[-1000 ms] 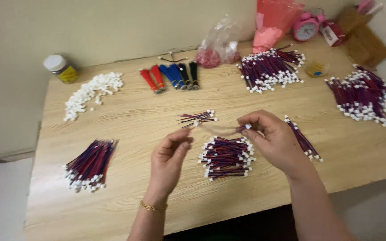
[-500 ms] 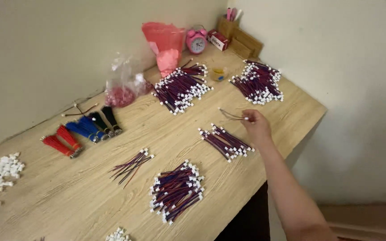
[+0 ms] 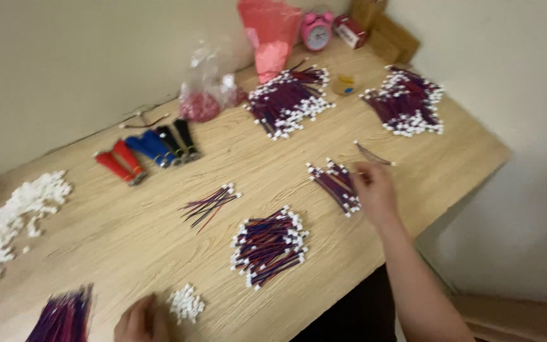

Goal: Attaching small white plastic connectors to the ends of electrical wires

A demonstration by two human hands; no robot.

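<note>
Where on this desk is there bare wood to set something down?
Bare wood lies between the red and blue clips and the small loose wire bunch, and left of the middle wire pile. The far right end is crowded around the alarm clock.

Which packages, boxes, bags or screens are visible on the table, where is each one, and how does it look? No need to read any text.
Clear plastic bag: back edge near the wall, crumpled, small pink pieces inside.
Pink bag: back of the table, left of the alarm clock, soft and glossy.
Small red box: far corner, right of the clock, rectangular with a white face.
Brown cardboard box: far corner against the wall, flat and plain.
Pink alarm clock: far corner, round white dial.
No screens.
</note>
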